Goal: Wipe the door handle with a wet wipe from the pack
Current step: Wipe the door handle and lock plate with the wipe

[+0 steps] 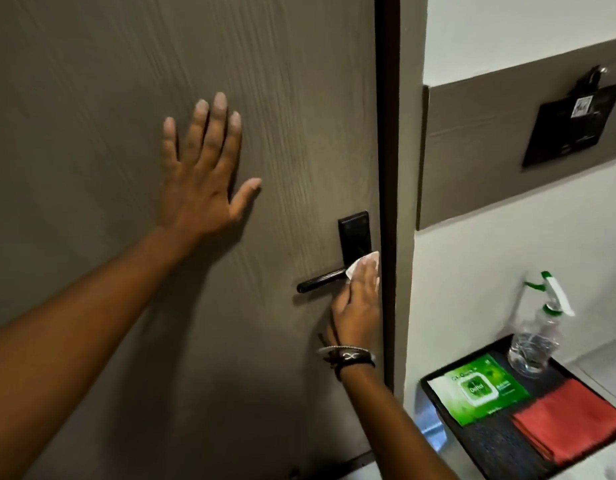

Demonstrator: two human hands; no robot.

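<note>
A black lever door handle (320,282) juts left from a black lock plate (355,237) on the grey-brown door (91,98). My right hand (358,303) presses a white wet wipe (363,263) against the inner end of the handle, where it meets the plate. My left hand (204,171) lies flat on the door with fingers spread, up and left of the handle. The green pack of wet wipes (479,388) lies on a black tray (497,448) at the lower right.
On the tray also sit a folded red cloth (573,420) and a clear spray bottle (538,337) with a green and white nozzle. A dark door frame (388,133) runs down right of the handle. A black wall panel (573,126) hangs at the upper right.
</note>
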